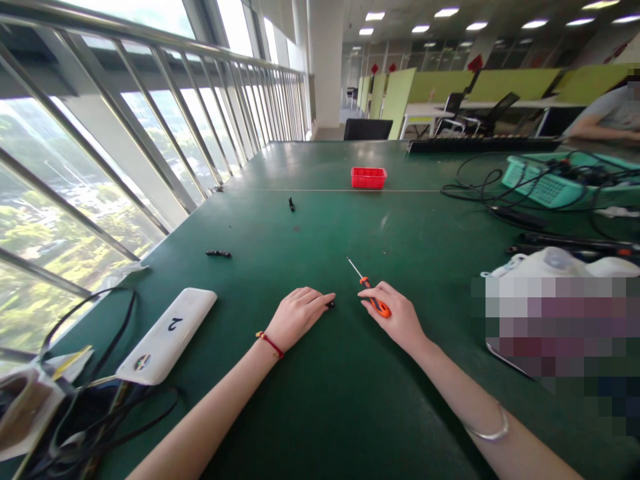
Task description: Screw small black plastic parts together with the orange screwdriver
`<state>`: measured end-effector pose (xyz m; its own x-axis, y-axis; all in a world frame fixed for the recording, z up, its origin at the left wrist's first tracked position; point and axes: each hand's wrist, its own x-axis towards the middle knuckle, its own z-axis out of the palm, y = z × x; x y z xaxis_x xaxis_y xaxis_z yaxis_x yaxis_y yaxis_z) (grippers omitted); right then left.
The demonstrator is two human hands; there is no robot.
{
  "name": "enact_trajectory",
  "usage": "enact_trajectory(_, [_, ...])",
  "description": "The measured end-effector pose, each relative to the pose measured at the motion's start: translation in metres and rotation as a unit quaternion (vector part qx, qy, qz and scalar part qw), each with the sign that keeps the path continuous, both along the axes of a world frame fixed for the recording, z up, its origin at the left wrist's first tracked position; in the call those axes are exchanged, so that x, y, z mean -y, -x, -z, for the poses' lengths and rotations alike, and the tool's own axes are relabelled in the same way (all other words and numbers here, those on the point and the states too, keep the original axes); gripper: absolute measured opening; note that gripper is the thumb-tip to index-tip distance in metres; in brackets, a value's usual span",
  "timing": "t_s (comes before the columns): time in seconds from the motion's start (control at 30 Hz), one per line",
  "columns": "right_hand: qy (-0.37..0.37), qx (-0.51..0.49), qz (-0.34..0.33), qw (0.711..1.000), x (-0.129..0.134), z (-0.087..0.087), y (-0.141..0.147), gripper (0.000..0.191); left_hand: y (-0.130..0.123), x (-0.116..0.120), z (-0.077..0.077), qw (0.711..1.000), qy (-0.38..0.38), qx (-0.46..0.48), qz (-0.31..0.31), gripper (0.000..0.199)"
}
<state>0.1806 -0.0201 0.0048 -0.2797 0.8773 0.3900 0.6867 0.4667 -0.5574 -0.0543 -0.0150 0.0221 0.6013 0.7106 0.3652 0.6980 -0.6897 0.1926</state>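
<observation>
My left hand (301, 313) rests low over the green tabletop, its fingers together around a small black piece (331, 304) that is mostly hidden under the fingertips. My right hand (393, 313) grips an orange and black screwdriver (381, 307) by its handle, the metal shaft pointing up and to the left. A gap of bare table separates the two hands. Farther off lie two small black parts, one (219, 254) to the left and another (292, 205) near the middle. A red tray (369, 177) stands beyond them.
A white power bank (169, 335) marked 2 and black cables lie at the left. On the right are a teal basket (537, 180) of cables, black rods and a white bag-like item (545, 261). A metal railing borders the left edge; a person sits at the far right.
</observation>
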Motion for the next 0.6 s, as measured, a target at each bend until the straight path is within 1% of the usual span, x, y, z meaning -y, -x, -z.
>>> enact_trajectory(0.1, [-0.011, 0.026, 0.002, 1.0, -0.002, 0.002, 0.002, 0.014, -0.026, -0.003, 0.005, 0.997, 0.048, 0.062, -0.005, 0.025])
enact_trajectory(0.2, [-0.01, 0.024, 0.007, 1.0, -0.004, 0.002, 0.002, 0.012, -0.042, -0.006, 0.009, 0.989, 0.09, 0.112, -0.027, 0.023])
enact_trajectory(0.33, [0.002, 0.031, -0.004, 1.0, -0.005, 0.002, 0.002, 0.011, -0.047, -0.005, 0.012, 0.983, 0.11, 0.142, -0.039, 0.019])
enact_trajectory(0.6, [0.019, 0.033, -0.007, 0.999, -0.008, 0.004, 0.005, 0.009, -0.046, -0.004, 0.011, 0.978, 0.127, 0.155, -0.05, 0.013])
